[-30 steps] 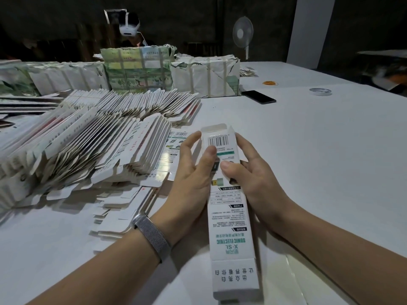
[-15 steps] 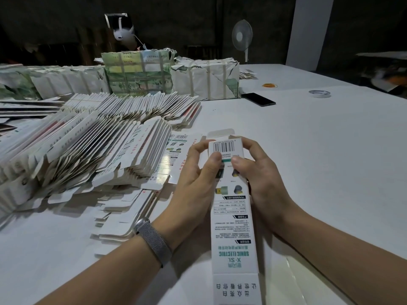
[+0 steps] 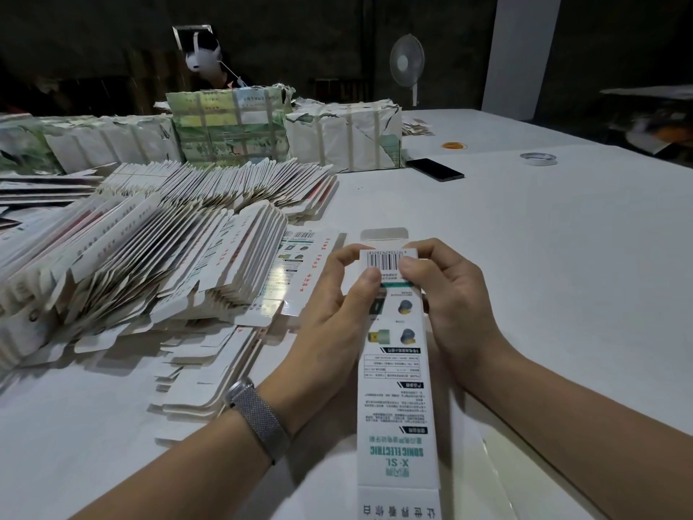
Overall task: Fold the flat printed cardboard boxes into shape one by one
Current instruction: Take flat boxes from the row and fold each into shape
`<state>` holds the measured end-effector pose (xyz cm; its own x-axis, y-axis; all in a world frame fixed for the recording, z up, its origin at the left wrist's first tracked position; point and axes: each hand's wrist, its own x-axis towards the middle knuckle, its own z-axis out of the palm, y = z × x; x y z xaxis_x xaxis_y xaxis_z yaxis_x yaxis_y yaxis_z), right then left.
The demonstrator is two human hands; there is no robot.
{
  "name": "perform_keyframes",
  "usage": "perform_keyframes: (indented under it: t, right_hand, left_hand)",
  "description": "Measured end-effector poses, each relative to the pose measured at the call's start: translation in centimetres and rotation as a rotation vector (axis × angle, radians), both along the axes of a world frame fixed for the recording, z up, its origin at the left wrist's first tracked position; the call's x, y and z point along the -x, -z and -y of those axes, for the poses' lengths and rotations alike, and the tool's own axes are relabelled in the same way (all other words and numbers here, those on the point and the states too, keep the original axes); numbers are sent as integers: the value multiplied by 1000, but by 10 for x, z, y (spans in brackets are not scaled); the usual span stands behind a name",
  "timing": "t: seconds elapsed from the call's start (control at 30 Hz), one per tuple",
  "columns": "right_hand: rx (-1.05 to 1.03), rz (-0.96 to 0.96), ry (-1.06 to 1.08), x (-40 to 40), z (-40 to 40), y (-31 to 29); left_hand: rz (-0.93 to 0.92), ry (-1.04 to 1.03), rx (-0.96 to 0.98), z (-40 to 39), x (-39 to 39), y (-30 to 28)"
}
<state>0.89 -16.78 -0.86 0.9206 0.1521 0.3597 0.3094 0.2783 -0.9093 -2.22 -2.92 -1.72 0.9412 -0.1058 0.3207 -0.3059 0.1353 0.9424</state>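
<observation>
Bare white counter [image 3: 543, 257] toward the far right edge; flat boxes [image 3: 142, 257] heaped along the left. Left hand [image 3: 333, 317] and right hand [image 3: 450, 298] both curled, thumbs pinching the toothbrush box [image 3: 395, 388] at its barcode end.

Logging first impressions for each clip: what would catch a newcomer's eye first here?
First, the long white printed box at centre front, held by both hands, left hand and right hand, with thumbs pressing near its barcode end. Next, the big fanned heaps of flat boxes filling the left of the white table. Behind them stand strapped bundles, with a dark phone to their right.
</observation>
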Motion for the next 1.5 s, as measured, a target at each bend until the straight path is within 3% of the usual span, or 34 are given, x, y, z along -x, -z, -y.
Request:
perform_keyframes:
  t: [0.27,0.6,0.83,1.5]
  right_hand:
    - [-5,43,102,0,-1,-3]
    - [44,55,46,0,0,-4]
    - [14,-35,-63,0,-2,1]
    - [41,-190,-52,1,1,-8]
  left_hand:
    - [-51,8,23,-1,-1,1]
    - [-72,1,53,0,-5,2]
    - [-81,-2,52,0,-6,3]
    - [-78,100,-20,-1,-2,3]
